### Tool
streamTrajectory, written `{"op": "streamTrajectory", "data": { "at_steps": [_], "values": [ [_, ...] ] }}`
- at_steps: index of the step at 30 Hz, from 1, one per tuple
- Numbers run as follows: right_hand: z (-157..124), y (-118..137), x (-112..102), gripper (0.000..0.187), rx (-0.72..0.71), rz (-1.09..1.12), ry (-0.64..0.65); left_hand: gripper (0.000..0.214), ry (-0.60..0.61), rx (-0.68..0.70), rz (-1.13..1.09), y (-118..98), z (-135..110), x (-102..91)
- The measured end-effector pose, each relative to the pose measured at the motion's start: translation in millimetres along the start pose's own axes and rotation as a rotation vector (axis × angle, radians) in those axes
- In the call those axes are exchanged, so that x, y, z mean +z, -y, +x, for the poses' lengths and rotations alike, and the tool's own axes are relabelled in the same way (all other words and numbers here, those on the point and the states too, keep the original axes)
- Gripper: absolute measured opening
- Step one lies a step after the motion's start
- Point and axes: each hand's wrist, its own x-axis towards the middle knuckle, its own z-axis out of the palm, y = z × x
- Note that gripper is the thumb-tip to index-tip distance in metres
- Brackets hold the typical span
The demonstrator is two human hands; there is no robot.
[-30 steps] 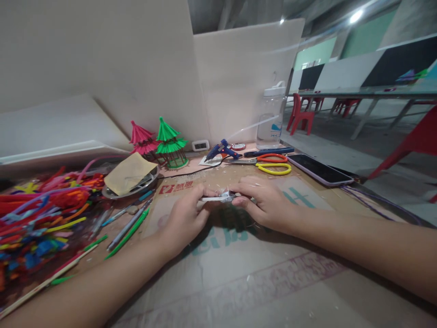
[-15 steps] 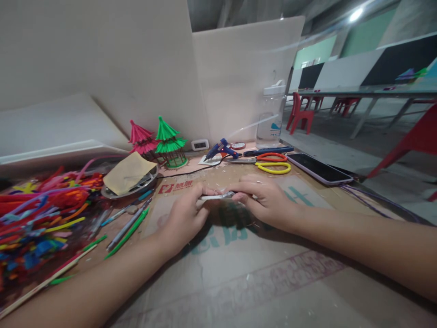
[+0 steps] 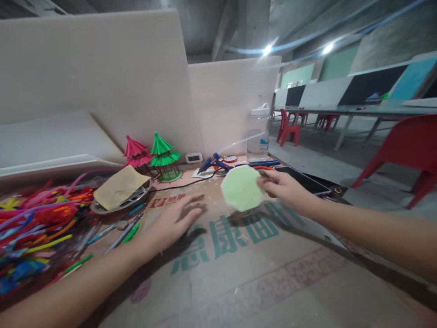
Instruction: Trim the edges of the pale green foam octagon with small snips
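Observation:
My right hand [image 3: 282, 187] pinches the right edge of a pale green, many-sided flat piece [image 3: 241, 187] with a whitish rim, holding it tilted up above the cardboard [image 3: 259, 269]. To the left of it, my left hand [image 3: 179, 216] hovers over the cardboard, fingers apart and holding nothing. Behind the green piece lies a blue glue gun [image 3: 214, 161]. Scissors with a red handle [image 3: 262, 167] are mostly hidden behind the piece and my right hand.
Pipe cleaners [image 3: 37, 218] heap at the left, beside a metal tray [image 3: 143, 193] with tan paper [image 3: 119, 187]. Two small pagodas, one pink [image 3: 136, 152] and one green [image 3: 165, 157], stand at the back. A bottle [image 3: 258, 132] and phone [image 3: 303, 179] are on the right.
My left hand has let go and moved left, its fingers opening. The piece, seen edge-on between both hands before, now shows its green face in my right hand. The view has tilted upward.

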Motion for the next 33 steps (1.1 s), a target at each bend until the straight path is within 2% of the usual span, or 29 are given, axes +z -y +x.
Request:
{"op": "streamTrajectory", "data": {
  "at_steps": [2,3,4,6,7,9,10,11,12,13,15,17,19,20,21,23,24,25,26,28,31,33],
  "values": [
    [-3,-19,-13,0.039,0.188,0.316,-0.178,0.056,-0.046,-0.109,0.17,21,0,1.5],
    [-3,-27,-18,0.044,0.219,0.359,-0.208,0.058,-0.047,-0.165,0.24,25,-1,5.4],
    [-3,-35,-20,0.047,0.239,0.393,-0.227,0.06,-0.002,-0.195,0.287,22,-3,11.1],
    [-3,-45,-21,0.05,0.255,0.431,-0.241,0.063,0.103,-0.181,0.281,-4,-9,25.2],
    [-2,-47,-21,0.05,0.259,0.449,-0.246,0.065,0.162,-0.113,0.232,-24,-12,31.9],
    [-2,-49,-20,0.049,0.261,0.481,-0.264,0.063,0.327,0.17,0.051,-65,-13,40.4],
    [-2,-49,-20,0.049,0.257,0.493,-0.279,0.056,0.441,0.33,-0.056,-80,-10,41.4],
    [-1,-49,-21,0.048,0.251,0.502,-0.298,0.047,0.496,0.419,-0.141,-88,-3,40.4],
    [-1,-49,-21,0.048,0.243,0.509,-0.32,0.04,0.483,0.409,-0.18,-89,7,37.9],
    [-1,-49,-22,0.048,0.234,0.514,-0.341,0.036,0.391,0.303,-0.158,-83,20,34.9],
    [0,-49,-22,0.047,0.224,0.518,-0.364,0.037,0.116,0.037,0.022,-62,48,31.1],
    [1,-49,-21,0.048,0.224,0.519,-0.355,0.044,0.069,-0.045,0.089,-46,67,34.7],
    [1,-49,-20,0.049,0.229,0.519,-0.333,0.048,0.104,-0.035,0.095,-52,65,45.7],
    [2,-49,-20,0.049,0.232,0.519,-0.325,0.047,0.146,0.011,0.081,-63,58,52.1],
    [2,-49,-19,0.049,0.235,0.52,-0.32,0.046,0.22,0.118,0.038,-78,47,57.5],
    [1,-49,-20,0.049,0.237,0.525,-0.32,0.038,0.535,0.498,-0.158,-105,29,62.4],
    [1,-49,-20,0.05,0.237,0.528,-0.323,0.035,0.614,0.55,-0.238,-112,26,61.5],
    [1,-49,-20,0.05,0.235,0.53,-0.326,0.043,0.544,0.475,-0.294,-114,28,59.1],
    [1,-49,-20,0.05,0.233,0.532,-0.328,0.047,0.389,0.346,-0.29,-109,34,55.8],
    [1,-49,-20,0.051,0.231,0.532,-0.326,0.049,0.077,0.137,-0.095,-87,56,50.3],
    [1,-49,-19,0.052,0.227,0.527,-0.314,0.048,0.072,0.057,-0.022,-55,84,52.5],
    [2,-49,-19,0.052,0.227,0.524,-0.308,0.05,0.145,0.086,-0.046,-58,83,61.2]
  ]
}}
